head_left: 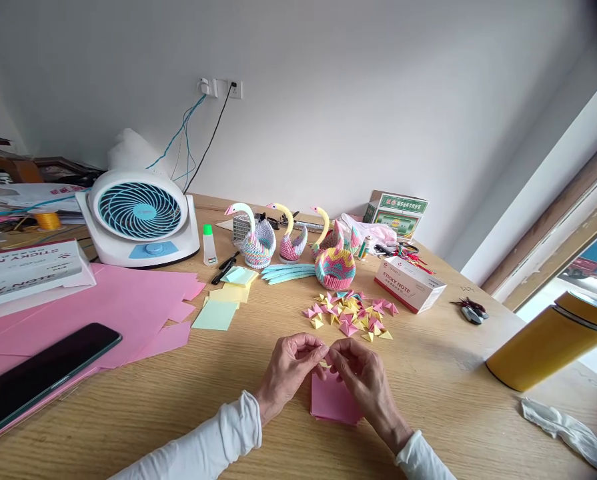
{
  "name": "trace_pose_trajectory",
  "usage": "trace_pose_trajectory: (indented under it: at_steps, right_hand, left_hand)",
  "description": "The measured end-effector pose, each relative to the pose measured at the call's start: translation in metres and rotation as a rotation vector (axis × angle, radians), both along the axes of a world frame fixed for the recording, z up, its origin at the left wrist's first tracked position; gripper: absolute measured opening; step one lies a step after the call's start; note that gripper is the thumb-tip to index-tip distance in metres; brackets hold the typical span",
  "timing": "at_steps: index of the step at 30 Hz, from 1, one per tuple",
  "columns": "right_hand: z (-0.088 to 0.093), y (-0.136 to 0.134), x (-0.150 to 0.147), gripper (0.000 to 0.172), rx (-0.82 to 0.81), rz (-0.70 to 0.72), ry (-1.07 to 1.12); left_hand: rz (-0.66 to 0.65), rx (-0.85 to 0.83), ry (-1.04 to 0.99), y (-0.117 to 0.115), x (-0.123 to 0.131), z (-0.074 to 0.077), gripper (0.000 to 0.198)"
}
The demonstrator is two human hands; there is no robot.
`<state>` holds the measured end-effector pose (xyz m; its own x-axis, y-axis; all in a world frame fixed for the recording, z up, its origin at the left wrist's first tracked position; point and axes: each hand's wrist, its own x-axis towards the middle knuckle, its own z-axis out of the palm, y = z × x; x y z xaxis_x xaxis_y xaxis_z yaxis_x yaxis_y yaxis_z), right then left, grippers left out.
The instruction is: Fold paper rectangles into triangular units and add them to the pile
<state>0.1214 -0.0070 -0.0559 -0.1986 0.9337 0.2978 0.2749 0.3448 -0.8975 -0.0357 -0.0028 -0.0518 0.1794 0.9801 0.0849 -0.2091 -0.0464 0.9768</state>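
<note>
My left hand (294,363) and my right hand (361,373) meet at the fingertips, both closed in a pinch. Between them is a small piece of paper, almost wholly covered by the fingers; its colour and folds cannot be made out. Directly below my hands lies a stack of square pink paper (334,398), partly hidden by the right hand. Just beyond the fingertips is a loose pile of small folded paper triangles (349,313) in pink, yellow and a little blue.
Folded-paper swans (258,243) and a round paper basket (335,269) stand behind the triangles. A sticky note box (410,283) and yellow flask (548,343) are at right. Left are a fan (141,213), a glue bottle (209,247), pink sheets (143,300) and a phone (43,377).
</note>
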Motion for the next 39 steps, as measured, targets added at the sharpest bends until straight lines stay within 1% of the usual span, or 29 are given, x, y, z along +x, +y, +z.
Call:
trace_pose_trajectory:
  at_steps: [6, 10, 13, 15, 19, 23, 26, 31, 39]
  right_hand:
    - [0.0018, 0.0007, -0.0020, 0.031, 0.034, -0.007, -0.014]
    - [-0.0014, 0.0030, -0.0017, 0.037, -0.081, -0.004, 0.078]
    - [0.0002, 0.0030, -0.0005, 0.046, -0.135, -0.006, 0.183]
    - [0.0028, 0.0025, 0.0001, 0.043, -0.148, -0.014, 0.194]
    - [0.0047, 0.0021, 0.0000, 0.039, -0.142, -0.007, 0.157]
    - [0.0021, 0.0025, 0.0002, 0.038, -0.118, -0.005, 0.125]
    - [0.0009, 0.0022, 0.0009, 0.038, -0.112, -0.009, 0.083]
    - [0.0013, 0.0015, 0.0019, 0.036, -0.076, -0.013, 0.026]
    - [0.0022, 0.0017, 0.0031, 0.033, -0.072, -0.009, 0.025]
  left_hand:
    - [0.016, 0.029, 0.046, 0.0002, -0.0005, -0.0009, 0.030]
    - [0.052, 0.023, 0.016, 0.0013, -0.0004, -0.0018, 0.031]
    - [0.105, 0.002, -0.013, 0.0016, -0.0009, -0.0001, 0.030]
    - [0.119, -0.013, -0.032, 0.0010, -0.0011, 0.0017, 0.030]
    - [0.079, -0.070, -0.050, -0.0015, -0.0006, 0.0044, 0.030]
    - [0.003, -0.128, -0.056, -0.0030, -0.0011, 0.0047, 0.031]
    - [-0.015, -0.146, -0.067, -0.0024, -0.0027, 0.0048, 0.031]
    - [-0.064, -0.129, -0.086, -0.0017, -0.0051, 0.0061, 0.032]
    - [-0.109, -0.076, -0.008, 0.0009, -0.0064, 0.0061, 0.036]
